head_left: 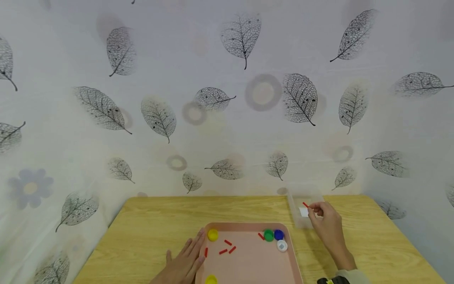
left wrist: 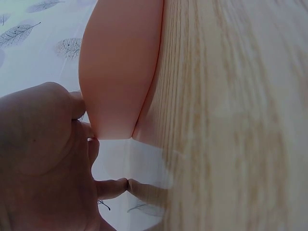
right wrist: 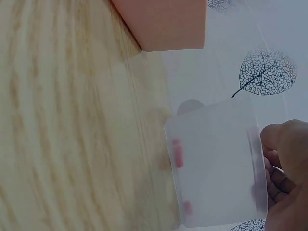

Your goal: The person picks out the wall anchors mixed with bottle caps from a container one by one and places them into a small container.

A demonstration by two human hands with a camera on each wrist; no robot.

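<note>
Nearest the camera, the left hand (head_left: 184,260) rests against the left wall of the pink tray (head_left: 257,266), its fingers extended. Right hand (head_left: 329,225) pinches a red stick (head_left: 305,204) by one end, at the opening of the translucent box (head_left: 303,224) on the bench (head_left: 163,215). Stick judged light, stiff, possibly slippery; a gentle fingertip hold near one end should suffice.

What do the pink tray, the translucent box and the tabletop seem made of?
Pink tray: probably matte moulded plastic, given its smooth, uniform walls.
Translucent box: likely frosted plastic; red pieces blur through it.
Tabletop: wood or wood-look laminate, slightly glossy; grain and reflections show.
</note>
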